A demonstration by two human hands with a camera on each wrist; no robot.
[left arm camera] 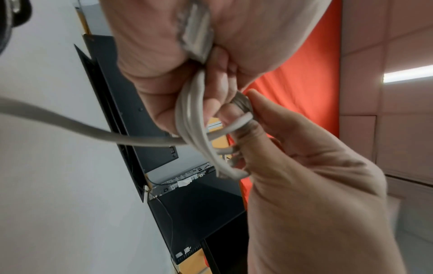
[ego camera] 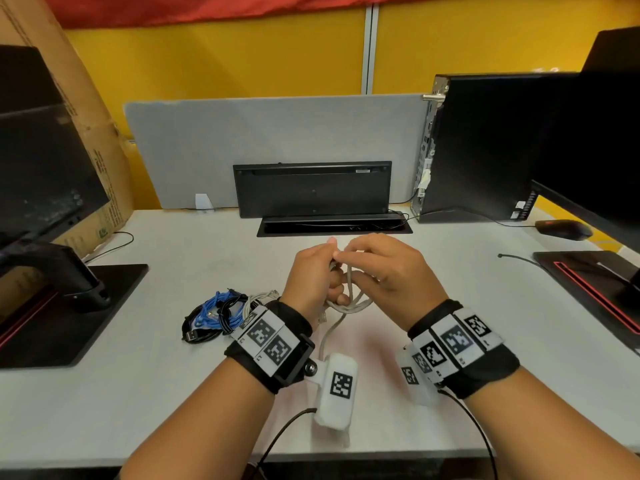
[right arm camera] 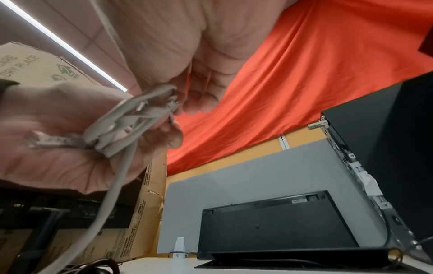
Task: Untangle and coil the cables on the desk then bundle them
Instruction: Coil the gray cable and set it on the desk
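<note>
A grey network cable [ego camera: 349, 299] hangs in several small loops between both hands above the desk's middle. My left hand [ego camera: 317, 271] grips the looped grey cable [left arm camera: 194, 118] in its curled fingers, with a clear plug [right arm camera: 46, 141] lying against the palm. My right hand [ego camera: 377, 261] pinches a strand of the grey cable [right arm camera: 150, 100] at the top of the loops. A free tail of the cable [ego camera: 330, 332] drops to the desk under my left wrist. A pile of coiled blue, black and grey cables [ego camera: 218, 315] lies on the desk left of my left wrist.
An upturned black keyboard [ego camera: 313, 188] leans behind a cable slot [ego camera: 334, 227]. A black computer case [ego camera: 485, 147] and a monitor stand at right, with a mouse [ego camera: 562, 229]. Another monitor base [ego camera: 65, 313] and a cardboard box [ego camera: 86, 109] are at left.
</note>
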